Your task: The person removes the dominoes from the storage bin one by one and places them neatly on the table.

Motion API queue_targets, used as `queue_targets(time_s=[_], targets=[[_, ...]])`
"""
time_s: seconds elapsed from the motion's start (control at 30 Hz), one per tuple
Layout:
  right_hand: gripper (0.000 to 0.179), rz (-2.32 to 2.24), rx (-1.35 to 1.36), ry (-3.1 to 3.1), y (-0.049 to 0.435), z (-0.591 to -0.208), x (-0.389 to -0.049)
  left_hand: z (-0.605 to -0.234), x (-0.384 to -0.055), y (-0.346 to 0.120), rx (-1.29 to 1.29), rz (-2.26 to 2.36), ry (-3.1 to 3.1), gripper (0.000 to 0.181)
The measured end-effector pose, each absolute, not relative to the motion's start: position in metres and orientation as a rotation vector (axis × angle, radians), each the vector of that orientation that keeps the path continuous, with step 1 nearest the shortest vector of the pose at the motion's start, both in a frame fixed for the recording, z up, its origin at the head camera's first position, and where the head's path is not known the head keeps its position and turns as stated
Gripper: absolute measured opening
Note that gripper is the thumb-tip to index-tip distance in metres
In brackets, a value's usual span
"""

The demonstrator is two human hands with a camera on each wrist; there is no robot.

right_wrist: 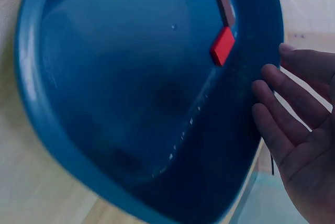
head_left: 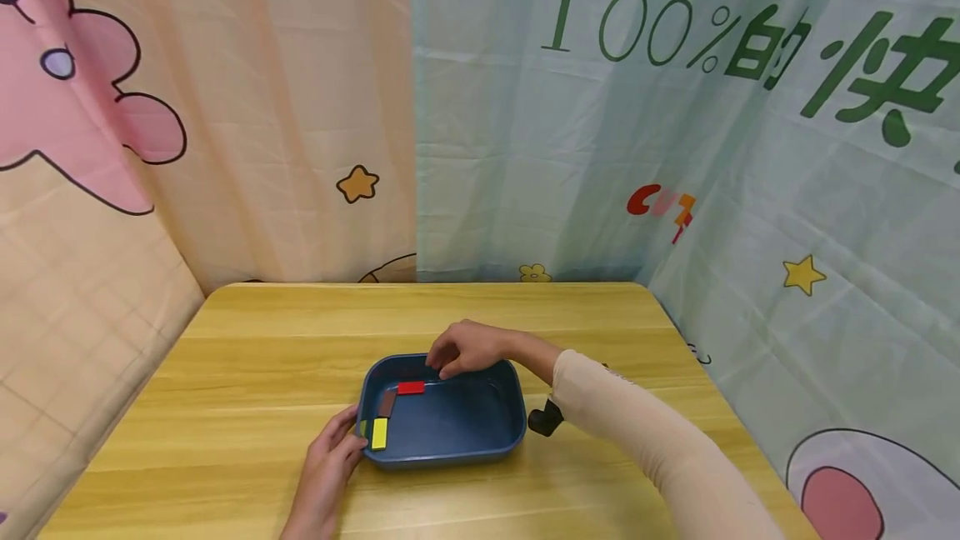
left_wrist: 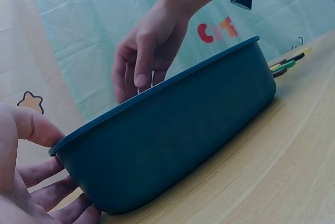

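A dark blue plastic tub stands on the table. My left hand holds its left end, the thumb at the rim and the other fingers against the outer wall, as the left wrist view shows. Over the far rim hangs my right hand, its loosely bent fingers dipping inside with nothing held. Along the tub's left side and far left corner lie a yellow block, a brown block and a red block, flat on the bottom. A greenish patch shows at the left wall by my left thumb.
Thin coloured pieces lie on the table past the tub's right end, hidden behind my right arm in the head view. A black device hangs at my right wrist. Printed curtains border the wooden table.
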State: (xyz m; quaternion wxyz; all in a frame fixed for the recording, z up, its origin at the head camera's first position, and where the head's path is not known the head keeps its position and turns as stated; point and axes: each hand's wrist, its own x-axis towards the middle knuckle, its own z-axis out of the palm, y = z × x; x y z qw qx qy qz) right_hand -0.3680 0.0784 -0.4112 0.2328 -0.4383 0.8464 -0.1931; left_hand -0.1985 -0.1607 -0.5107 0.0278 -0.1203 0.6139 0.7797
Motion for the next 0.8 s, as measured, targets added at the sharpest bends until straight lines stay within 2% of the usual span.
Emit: queue_targets(time_s=[0.4, 0.8], targets=[[0.034, -0.354, -1.359, 2.251, 0.041, -0.433, -0.364, -0.512, -0.197, -0.159, -0.35, 2.432, 1.902, 0.06], [0.042, -0.117, -1.419, 2.367, 0.03, -0.445, -0.355, -0.51, -0.199, -0.159, -0.337, 2.42, 1.926, 0.058]])
